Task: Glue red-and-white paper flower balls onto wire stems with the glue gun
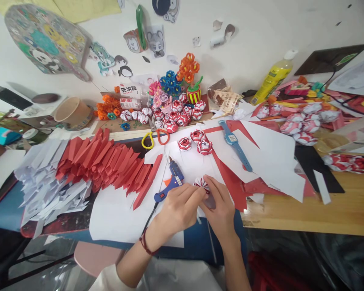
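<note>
Fingers: those of the left hand point(182, 206) and the right hand point(221, 204) come together from both sides, pinched on a small red-and-white paper flower.
Flower in hand: the paper flower point(201, 185) is held above the white paper sheets point(118, 216), just right of a blue glue gun point(173, 182).
Worktop: sheets overlie a blue surface point(197, 238) at the near edge; a pale wooden tabletop point(291, 214) extends to the right.
Strips: folded red strips point(103, 161) fan across the left side, beside a heap of white strips point(53, 182).
Mid-table: three rosettes point(204, 147) sit on white paper between scissors point(148, 141) with yellow and orange handles and a blue watch point(235, 144).
Back row: more red-and-white rosettes crowd beneath orange, blue and pink flowers near a striped pot point(194, 96); a yellow bottle point(273, 76) leans at right.
Wall: cartoon cutouts point(155, 41) dot the white wall point(261, 24), with a cartoon-printed fan point(51, 40) at upper left.
Below: a pink seat point(97, 256) shows under the table's edge.
</note>
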`<act>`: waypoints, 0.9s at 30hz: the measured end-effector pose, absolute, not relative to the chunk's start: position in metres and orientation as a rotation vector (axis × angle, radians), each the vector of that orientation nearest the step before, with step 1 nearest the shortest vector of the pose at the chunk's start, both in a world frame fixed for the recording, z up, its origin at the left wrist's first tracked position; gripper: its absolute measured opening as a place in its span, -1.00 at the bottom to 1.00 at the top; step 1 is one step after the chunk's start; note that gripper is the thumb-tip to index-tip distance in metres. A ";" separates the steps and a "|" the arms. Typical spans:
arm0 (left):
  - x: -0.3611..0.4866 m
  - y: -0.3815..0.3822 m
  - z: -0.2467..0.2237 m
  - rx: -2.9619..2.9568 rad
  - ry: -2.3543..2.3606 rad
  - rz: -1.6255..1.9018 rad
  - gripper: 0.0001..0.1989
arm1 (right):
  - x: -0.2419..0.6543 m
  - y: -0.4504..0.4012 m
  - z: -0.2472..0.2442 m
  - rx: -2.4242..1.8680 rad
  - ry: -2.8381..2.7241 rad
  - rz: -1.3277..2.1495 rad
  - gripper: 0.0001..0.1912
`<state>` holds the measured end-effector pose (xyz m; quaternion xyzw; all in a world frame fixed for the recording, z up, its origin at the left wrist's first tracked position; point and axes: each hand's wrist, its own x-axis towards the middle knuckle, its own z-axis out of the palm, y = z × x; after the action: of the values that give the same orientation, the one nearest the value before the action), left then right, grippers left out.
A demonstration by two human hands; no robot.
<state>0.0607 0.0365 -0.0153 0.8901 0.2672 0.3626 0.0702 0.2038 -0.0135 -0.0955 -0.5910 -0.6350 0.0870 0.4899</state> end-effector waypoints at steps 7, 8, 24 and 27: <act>0.060 0.036 -0.011 2.613 0.880 1.065 -0.86 | 0.205 -0.013 -0.097 -1.507 -1.519 0.260 -0.36; 0.060 0.037 -0.010 2.591 0.890 1.060 -0.87 | 0.205 -0.013 -0.097 -1.531 -1.511 0.271 -0.34; 0.042 0.054 0.046 2.238 0.860 1.225 -0.82 | 0.205 -0.021 -0.052 -1.195 -1.179 0.705 -0.30; 0.030 0.049 0.061 2.177 0.852 1.272 -0.81 | 0.200 -0.024 -0.038 -1.143 -1.228 0.713 -0.35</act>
<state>0.0295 0.0492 0.0609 0.7946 0.3108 0.4641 0.2379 0.1998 -0.0244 -0.0378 -0.4956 -0.5325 0.3093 0.6125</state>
